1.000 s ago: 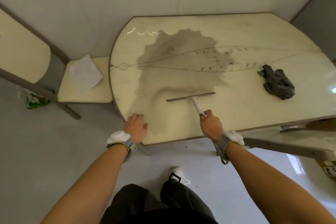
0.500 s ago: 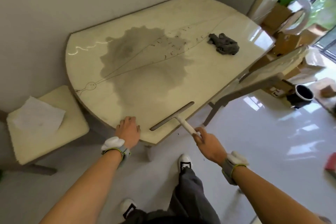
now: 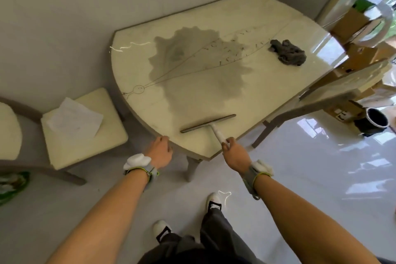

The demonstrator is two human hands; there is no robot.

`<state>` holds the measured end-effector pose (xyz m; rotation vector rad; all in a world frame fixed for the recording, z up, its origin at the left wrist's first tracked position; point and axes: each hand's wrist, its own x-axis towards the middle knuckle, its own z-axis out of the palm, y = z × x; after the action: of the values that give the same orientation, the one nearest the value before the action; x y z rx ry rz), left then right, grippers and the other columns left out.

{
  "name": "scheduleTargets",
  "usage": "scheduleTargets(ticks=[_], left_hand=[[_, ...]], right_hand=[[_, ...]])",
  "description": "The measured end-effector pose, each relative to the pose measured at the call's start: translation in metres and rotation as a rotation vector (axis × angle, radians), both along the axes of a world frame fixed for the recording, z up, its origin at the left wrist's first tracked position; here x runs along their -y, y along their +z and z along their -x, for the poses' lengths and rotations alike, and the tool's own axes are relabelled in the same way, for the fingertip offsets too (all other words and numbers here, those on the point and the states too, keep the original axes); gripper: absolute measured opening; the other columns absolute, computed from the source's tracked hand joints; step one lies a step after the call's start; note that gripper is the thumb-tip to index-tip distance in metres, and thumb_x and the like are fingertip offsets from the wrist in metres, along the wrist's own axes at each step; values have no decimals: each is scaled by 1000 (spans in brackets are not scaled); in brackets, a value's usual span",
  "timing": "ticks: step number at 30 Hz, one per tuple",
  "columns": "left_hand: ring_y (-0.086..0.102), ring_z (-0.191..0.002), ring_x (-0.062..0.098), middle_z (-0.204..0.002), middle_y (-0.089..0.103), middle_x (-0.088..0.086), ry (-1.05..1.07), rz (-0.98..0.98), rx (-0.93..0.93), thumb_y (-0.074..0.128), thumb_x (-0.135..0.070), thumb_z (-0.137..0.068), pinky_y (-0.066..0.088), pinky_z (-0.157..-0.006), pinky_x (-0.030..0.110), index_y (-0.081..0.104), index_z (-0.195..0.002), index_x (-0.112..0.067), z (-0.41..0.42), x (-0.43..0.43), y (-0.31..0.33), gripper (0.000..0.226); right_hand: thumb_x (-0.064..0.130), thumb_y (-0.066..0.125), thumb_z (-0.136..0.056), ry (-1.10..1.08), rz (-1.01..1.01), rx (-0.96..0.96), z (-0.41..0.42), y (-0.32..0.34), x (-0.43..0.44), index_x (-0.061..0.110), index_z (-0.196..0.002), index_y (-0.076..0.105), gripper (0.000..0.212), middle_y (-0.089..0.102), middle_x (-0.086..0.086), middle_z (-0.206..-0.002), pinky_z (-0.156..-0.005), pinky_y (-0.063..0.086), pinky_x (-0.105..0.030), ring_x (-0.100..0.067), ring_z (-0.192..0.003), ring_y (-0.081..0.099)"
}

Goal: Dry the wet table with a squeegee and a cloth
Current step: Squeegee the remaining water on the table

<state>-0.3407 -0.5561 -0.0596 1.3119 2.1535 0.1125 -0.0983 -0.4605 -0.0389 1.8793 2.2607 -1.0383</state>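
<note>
Squeegee (image 3: 205, 124) lies on the table (image 3: 278, 83) close to the near edge, at the near end of the wet patch (image 3: 192, 64). T-shaped: a thin, straight grey-brown blade and a white tapered handle. The blade's long axis runs left-right, with the right end slightly farther. The handle joins at mid-blade and points near-right, off toward the table edge.

Right hand (image 3: 234, 154) grips the handle's end, fingers curled round it; the hand is past the table edge. Left hand (image 3: 160, 152) is at the near rim, left of the squeegee. Its fingers are loosely bent with tips touching the rim, and it holds nothing. Both wrists carry grey bands with white padding.

Table top is cream, glossy and marble-like, with a rounded left end and a brown rim. Thin dark lines run lengthwise across it, ending in a small circle at left. The wet patch is grey with scalloped edges and covers the middle. Cloth (image 3: 287, 51) is dark grey, crumpled in a lump, far right on the table, well apart from the squeegee and just outside the patch.

Left of the table is a chair (image 3: 85, 150) with a cream square seat and a sheet of white paper (image 3: 75, 120) on it. Cardboard boxes (image 3: 351, 21) are stacked at far right, with a dark round bucket (image 3: 375, 121) near them. Floor (image 3: 321, 167) is white and shiny.
</note>
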Motion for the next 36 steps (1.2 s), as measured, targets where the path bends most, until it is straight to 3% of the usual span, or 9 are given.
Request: scheduleTargets(ticks=[6, 9, 13, 18, 23, 28, 30, 33, 36], left_hand=[[46, -126, 33, -144, 39, 7, 48, 3, 9, 39, -31, -100, 41, -100, 38, 35, -144, -17, 18, 16, -3, 47], [48, -124, 35, -143, 41, 9, 23, 4, -43, 39, -31, -100, 44, -98, 41, 37, -142, -16, 22, 12, -5, 45], [46, -124, 37, -143, 40, 11, 23, 25, -94, 38, -28, -100, 42, -98, 43, 39, -140, -13, 28, 7, -8, 43], [41, -127, 35, -145, 38, 13, -18, 47, -89, 38, -28, -101, 40, -99, 44, 34, -144, -13, 28, 5, -11, 47], [40, -131, 33, -146, 40, 11, -21, -17, -78, 39, -27, -100, 37, -106, 41, 36, -145, -12, 31, 18, -8, 47], [14, -148, 19, -160, 22, 1, -41, -81, -90, 34, -24, -102, 17, -117, 37, 26, -152, -12, 41, 30, -7, 52], [9, -149, 18, -161, 16, 0, -48, -75, -105, 32, -24, -103, 16, -117, 35, 22, -153, -12, 43, 28, -7, 53], [8, -149, 19, -162, 11, 2, -81, -85, -93, 32, -22, -103, 15, -117, 33, 17, -154, -10, 40, 19, -6, 54], [9, -149, 22, -163, 6, 5, -112, -58, -89, 33, -22, -102, 19, -116, 37, 15, -154, -11, 31, 5, -14, 56]], right_hand=[[36, 35, -104, -16, -19, 70, 27, 13, -31, 8, -123, 47, 35, 64, -20, -108, -76, 51, -41, -34, -86, 60], [34, 37, -105, -57, -28, 38, 11, 19, -8, 7, -126, 47, 36, 64, -20, -110, -75, 45, -37, -37, -95, 61], [33, 40, -104, -32, -14, 15, -12, 11, 41, 10, -129, 48, 35, 66, -18, -105, -82, 51, -44, -36, -92, 63], [33, 38, -104, -39, 23, 18, -8, 4, 82, 15, -126, 47, 29, 66, -13, -102, -78, 52, -43, -31, -87, 63], [30, 37, -105, -46, -4, -8, 41, 1, 61, 6, -116, 44, 27, 65, -22, -99, -69, 49, -42, -39, -81, 60], [18, 30, -105, -23, 21, 58, 98, 10, 11, 0, -132, 39, 34, 60, -25, -115, -85, 50, -44, -41, -102, 61], [20, 32, -106, -11, 9, 56, 108, 15, -6, 3, -137, 38, 36, 59, -25, -116, -81, 52, -44, -42, -98, 62], [30, 34, -105, -114, 16, 14, 94, 20, -16, 6, -120, 45, 31, 63, -22, -107, -69, 56, -46, -40, -83, 64], [31, 35, -105, -170, -18, -44, 51, 24, 2, 6, -119, 46, 31, 63, -19, -101, -70, 48, -40, -34, -82, 58]])
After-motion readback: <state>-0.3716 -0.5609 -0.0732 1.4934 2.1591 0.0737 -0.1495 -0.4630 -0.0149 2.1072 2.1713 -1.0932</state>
